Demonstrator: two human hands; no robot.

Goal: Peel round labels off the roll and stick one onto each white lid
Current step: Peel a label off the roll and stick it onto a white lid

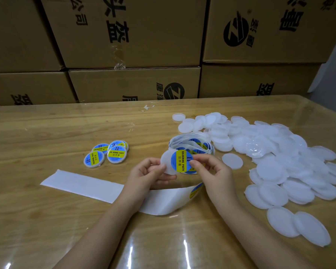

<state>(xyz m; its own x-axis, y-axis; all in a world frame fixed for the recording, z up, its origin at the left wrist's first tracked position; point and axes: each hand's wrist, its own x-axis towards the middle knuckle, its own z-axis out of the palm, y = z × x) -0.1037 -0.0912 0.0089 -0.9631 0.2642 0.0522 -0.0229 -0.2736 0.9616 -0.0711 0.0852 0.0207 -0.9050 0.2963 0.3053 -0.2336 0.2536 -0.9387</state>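
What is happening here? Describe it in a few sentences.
A person is labelling lids by hand. The left hand holds a white lid; the right hand pinches a round label overlapping it. Finished lids lie left, a pile of bare lids right, the roll behind the hands. Its empty backing trails across the table.
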